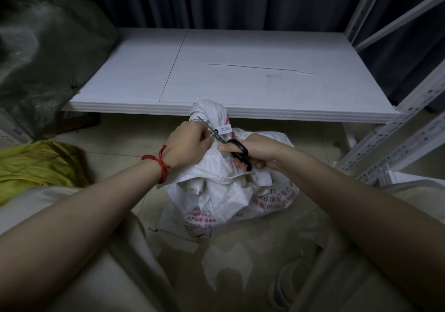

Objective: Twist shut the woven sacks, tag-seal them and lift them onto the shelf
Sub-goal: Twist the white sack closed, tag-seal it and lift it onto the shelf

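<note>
A white woven sack [224,198] with red print stands on the floor in front of me. Its twisted neck [209,111] sticks up against the shelf's front edge. A white numbered tag [224,128] hangs at the neck. My left hand [187,143] pinches something thin at the neck, beside the tag. My right hand [252,151] holds black-handled scissors [237,149], their blades pointing up-left toward my left fingertips. The low white shelf board [240,80] lies just behind the sack.
A dark green sack [43,53] rests on the shelf's left end. A yellow-green sack [36,162] lies on the floor at left. White perforated shelf posts [409,123] rise at right. Dark curtains hang behind. The floor is pale tile.
</note>
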